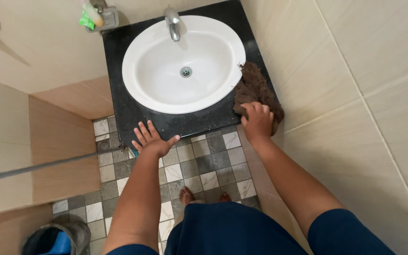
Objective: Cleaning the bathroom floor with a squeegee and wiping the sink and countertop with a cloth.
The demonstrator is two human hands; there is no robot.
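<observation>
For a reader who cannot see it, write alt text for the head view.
The right hand presses a brown cloth onto the black counter beside a white sink. The left hand rests spread on the counter's front edge, above a checkered tile floor.

tight sink corner, walls close on both sides

the white basin (166, 71) fills most of the black surface (128, 113), leaving narrow rims; the brown cloth (256, 87) blocks the right rim, the tap (172, 22) guards the back, tiled wall (355, 94) hems the right.
</observation>
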